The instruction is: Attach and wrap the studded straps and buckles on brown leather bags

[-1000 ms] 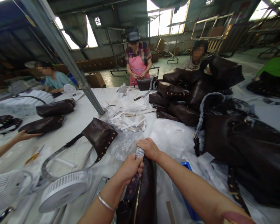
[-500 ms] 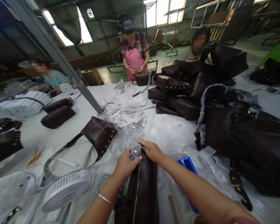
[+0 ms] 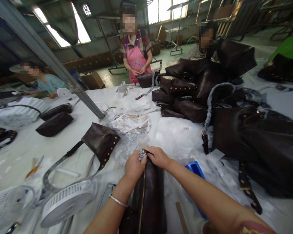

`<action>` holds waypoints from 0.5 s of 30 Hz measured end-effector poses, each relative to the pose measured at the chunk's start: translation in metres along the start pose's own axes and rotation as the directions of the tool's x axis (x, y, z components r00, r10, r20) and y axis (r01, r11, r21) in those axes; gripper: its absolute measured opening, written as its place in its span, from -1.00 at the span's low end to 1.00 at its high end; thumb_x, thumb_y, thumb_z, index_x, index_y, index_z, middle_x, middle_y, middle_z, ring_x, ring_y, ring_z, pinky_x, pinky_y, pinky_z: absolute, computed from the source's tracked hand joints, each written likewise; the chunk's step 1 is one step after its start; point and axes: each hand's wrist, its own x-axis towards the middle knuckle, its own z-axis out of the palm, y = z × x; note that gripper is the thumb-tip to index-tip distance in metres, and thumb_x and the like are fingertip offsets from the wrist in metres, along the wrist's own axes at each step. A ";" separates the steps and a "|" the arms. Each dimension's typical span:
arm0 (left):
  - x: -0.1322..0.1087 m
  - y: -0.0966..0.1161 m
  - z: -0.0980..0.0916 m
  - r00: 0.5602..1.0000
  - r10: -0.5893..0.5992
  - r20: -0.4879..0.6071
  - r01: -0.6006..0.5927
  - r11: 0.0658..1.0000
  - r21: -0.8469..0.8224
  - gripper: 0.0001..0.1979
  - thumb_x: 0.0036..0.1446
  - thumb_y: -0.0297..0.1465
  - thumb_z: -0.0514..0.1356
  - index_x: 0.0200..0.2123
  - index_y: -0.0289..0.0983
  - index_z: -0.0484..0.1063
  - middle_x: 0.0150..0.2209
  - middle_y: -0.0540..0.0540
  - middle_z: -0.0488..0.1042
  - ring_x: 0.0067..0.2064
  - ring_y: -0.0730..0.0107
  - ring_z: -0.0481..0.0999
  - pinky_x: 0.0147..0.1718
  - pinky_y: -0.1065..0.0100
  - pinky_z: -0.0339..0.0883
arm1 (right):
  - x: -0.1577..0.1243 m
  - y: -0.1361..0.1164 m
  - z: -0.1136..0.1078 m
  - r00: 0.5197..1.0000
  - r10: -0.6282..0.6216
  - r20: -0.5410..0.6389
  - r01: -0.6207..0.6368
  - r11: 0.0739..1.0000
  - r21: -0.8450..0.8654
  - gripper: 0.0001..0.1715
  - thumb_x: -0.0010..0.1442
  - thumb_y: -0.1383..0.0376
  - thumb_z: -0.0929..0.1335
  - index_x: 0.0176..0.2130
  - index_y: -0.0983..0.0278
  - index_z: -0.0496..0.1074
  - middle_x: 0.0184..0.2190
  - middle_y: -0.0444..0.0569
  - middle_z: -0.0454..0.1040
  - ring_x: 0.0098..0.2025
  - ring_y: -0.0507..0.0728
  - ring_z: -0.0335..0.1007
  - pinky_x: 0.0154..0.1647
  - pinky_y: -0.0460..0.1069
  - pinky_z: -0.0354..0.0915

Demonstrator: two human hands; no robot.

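Steadiness mattered, I judged: left hand [image 3: 133,167] and right hand [image 3: 157,157] both pinched the wrapped fitting [image 3: 143,154] atop the brown handbag [image 3: 150,198].

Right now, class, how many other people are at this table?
3: person at far left, person in pink apron opposite, third person behind the bag pile. Others may be hidden.

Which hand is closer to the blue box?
Right. The right hand sits just left of the blue box; the left hand is farther left, across the bag both hands grip.
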 end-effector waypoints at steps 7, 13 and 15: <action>0.000 0.001 0.008 1.000 -0.014 0.008 0.014 0.997 -0.074 -0.82 0.23 -0.33 0.08 -0.17 -0.28 0.39 -0.23 -0.21 0.55 -0.16 0.14 0.54 -0.21 0.28 0.30 | -0.002 -0.024 -0.014 0.992 0.022 -0.124 -0.042 0.986 -0.159 -0.76 0.28 0.38 0.27 -0.21 0.23 0.54 -0.23 0.02 0.53 -0.14 0.14 0.42 -0.07 0.03 0.33; -0.006 0.004 0.005 1.000 -0.017 0.005 0.017 0.970 -0.241 -0.82 0.20 -0.36 0.05 -0.24 -0.21 0.44 -0.26 -0.19 0.58 -0.19 0.11 0.58 -0.23 0.23 0.37 | 0.004 -0.037 0.007 0.995 0.026 -0.101 -0.076 0.841 -0.535 -0.78 0.18 0.42 0.33 -0.39 0.18 0.53 -0.40 -0.02 0.52 -0.30 0.19 0.42 -0.32 0.02 0.29; -0.008 0.002 0.009 0.999 -0.043 0.005 0.043 0.967 -0.251 -0.79 0.17 -0.29 0.07 -0.24 -0.17 0.47 -0.26 -0.20 0.60 -0.17 0.06 0.58 -0.21 0.20 0.38 | 0.012 -0.033 0.017 0.995 0.081 -0.049 -0.095 0.821 -0.563 -0.78 0.11 0.45 0.34 -0.40 0.18 0.55 -0.40 -0.03 0.54 -0.29 0.21 0.46 -0.33 0.02 0.30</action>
